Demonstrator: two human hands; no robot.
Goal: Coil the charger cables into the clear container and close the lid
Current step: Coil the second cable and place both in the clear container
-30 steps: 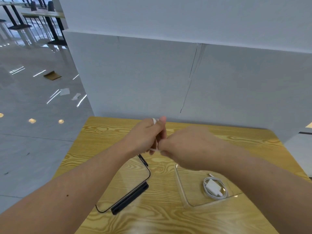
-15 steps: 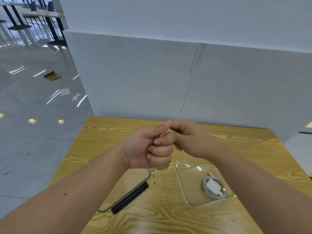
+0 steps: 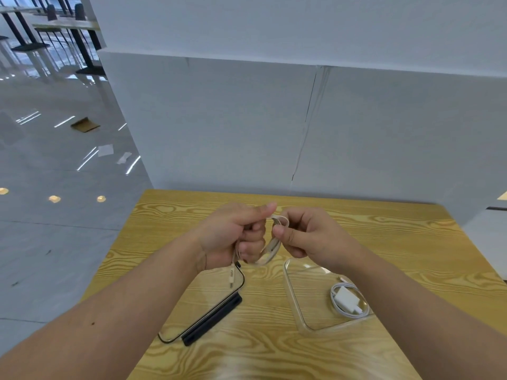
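Above the middle of the wooden table [image 3: 384, 242], my left hand [image 3: 233, 234] and my right hand [image 3: 310, 237] both grip a white charger cable [image 3: 270, 249] wound into a small loop between them. One plug end [image 3: 231, 278] of the cable hangs below my left hand. The clear container [image 3: 295, 297] stands on the table at the right, under my right forearm. Inside it lies a white charger block with its coiled cable [image 3: 347, 300]. The clear lid with a black rim [image 3: 208, 300] lies flat on the table to the left of the container.
A black strip [image 3: 212, 319] lies along the lid's right side. A white partition wall [image 3: 274, 127] stands right behind the table. Shiny grey floor [image 3: 55, 215] spreads out to the left, with tables and chairs far back.
My hands have drawn slightly apart, so the coiled loop now shows between them. The plug end hangs lower below my left hand.
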